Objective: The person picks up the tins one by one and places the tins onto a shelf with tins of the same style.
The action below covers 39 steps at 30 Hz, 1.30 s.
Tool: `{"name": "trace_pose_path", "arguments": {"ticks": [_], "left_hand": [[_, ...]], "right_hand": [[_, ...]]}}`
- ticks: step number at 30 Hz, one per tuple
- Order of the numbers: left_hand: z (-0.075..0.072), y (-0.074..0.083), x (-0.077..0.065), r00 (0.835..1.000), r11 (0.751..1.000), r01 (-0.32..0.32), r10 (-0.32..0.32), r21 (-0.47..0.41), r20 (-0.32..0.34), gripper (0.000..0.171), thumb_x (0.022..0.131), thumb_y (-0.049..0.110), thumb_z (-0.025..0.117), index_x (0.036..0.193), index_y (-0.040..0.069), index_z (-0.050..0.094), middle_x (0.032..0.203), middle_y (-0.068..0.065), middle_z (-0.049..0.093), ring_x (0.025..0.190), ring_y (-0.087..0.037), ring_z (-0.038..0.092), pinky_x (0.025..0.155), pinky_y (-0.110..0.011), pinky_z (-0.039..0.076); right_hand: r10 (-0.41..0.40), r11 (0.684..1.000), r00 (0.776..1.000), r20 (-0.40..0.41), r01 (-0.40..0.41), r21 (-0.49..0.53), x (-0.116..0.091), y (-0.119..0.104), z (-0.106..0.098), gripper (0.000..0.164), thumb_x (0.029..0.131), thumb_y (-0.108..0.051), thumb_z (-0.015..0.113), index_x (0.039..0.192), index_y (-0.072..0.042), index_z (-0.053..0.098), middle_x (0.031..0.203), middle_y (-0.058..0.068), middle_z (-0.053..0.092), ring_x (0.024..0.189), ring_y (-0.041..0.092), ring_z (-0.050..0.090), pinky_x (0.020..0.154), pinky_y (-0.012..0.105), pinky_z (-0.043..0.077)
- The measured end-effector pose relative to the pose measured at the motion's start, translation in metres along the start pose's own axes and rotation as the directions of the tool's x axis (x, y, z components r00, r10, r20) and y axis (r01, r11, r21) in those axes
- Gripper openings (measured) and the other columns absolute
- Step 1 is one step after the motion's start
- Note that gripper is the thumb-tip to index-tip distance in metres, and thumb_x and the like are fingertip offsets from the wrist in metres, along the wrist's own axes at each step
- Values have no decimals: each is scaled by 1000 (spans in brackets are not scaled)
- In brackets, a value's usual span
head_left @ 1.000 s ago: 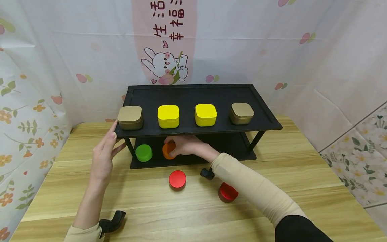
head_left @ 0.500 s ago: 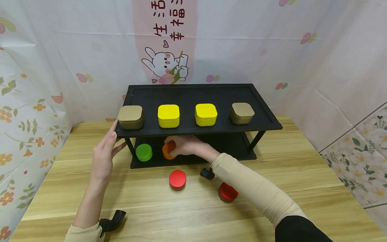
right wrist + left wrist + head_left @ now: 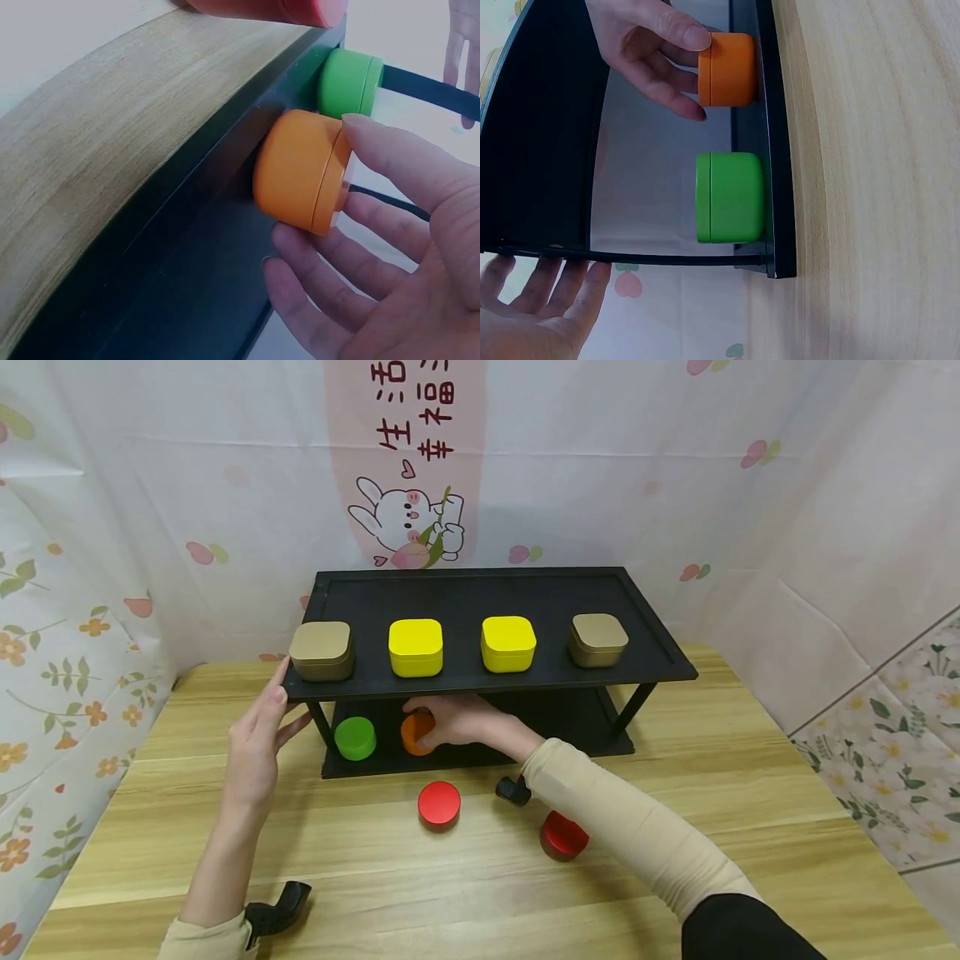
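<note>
My right hand (image 3: 461, 720) reaches under the upper deck of a black two-tier rack (image 3: 480, 593). It holds a small round orange tin (image 3: 296, 169) by the lid end, thumb at one side and fingers at the other. The tin's base is against the lower deck (image 3: 172, 270). Beside it on that deck stands a round green tin (image 3: 735, 196). My left hand (image 3: 253, 752) rests on the rack's left end, its fairly straight fingertips (image 3: 592, 281) touching the upper deck's edge.
On the upper deck stand two yellow square tins (image 3: 416, 648) (image 3: 508, 644) and two tan ones (image 3: 322, 651) (image 3: 597, 640). Two red round tins (image 3: 438, 804) (image 3: 564, 836) are on the wooden table before the rack, one partly behind my right forearm. A printed cloth (image 3: 600, 468) hangs behind.
</note>
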<state>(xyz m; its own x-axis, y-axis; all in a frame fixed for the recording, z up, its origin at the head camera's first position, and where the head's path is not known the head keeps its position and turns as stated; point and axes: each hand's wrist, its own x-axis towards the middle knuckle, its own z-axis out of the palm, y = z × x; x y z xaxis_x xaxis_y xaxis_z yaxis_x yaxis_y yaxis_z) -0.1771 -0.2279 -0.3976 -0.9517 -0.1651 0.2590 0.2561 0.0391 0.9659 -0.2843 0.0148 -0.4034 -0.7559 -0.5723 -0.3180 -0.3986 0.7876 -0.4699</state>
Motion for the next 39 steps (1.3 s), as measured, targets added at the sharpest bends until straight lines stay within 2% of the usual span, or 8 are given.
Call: {"name": "trace_pose_path", "arguments": {"ticks": [11,16,22,30,39], "left_hand": [[0,-1,0,1000,1000,4,-4,4,-2,47,111,37,44,156,23,46,166,-1,39,132,4,55,96,-9,54],[-1,-1,0,1000,1000,0,0,0,-5,47,111,36,45,155,23,46,166,-1,40,131,4,55,96,-9,54],[-1,-1,0,1000,1000,-1,1,-32,-4,46,111,34,46,155,22,47,165,0,41,128,5,58,96,-10,55],[0,-1,-1,1000,999,0,0,-37,-9,46,111,34,46,155,22,47,164,2,43,125,3,59,96,-10,55],[1,0,-1,1000,999,-1,0,-46,-9,46,111,33,46,155,21,46,165,2,42,124,3,59,95,-10,55]], "right_hand": [[-42,999,999,-16,42,19,-6,6,-5,67,91,-33,78,152,-20,52,145,9,60,131,23,56,110,39,51],[-80,997,994,-75,81,11,-13,11,-9,66,90,-31,80,150,-15,54,142,9,63,131,23,59,111,38,52],[-126,992,982,-141,126,-11,-24,21,-11,65,90,-28,81,147,-12,56,142,8,63,127,24,61,107,37,56],[-84,996,983,-161,80,-30,-48,31,-12,65,90,-31,81,148,-16,56,136,9,67,121,26,66,104,40,57],[-86,996,982,-170,78,-53,-82,45,-17,62,90,-34,79,146,-16,58,136,8,68,120,28,66,99,42,58]]}}
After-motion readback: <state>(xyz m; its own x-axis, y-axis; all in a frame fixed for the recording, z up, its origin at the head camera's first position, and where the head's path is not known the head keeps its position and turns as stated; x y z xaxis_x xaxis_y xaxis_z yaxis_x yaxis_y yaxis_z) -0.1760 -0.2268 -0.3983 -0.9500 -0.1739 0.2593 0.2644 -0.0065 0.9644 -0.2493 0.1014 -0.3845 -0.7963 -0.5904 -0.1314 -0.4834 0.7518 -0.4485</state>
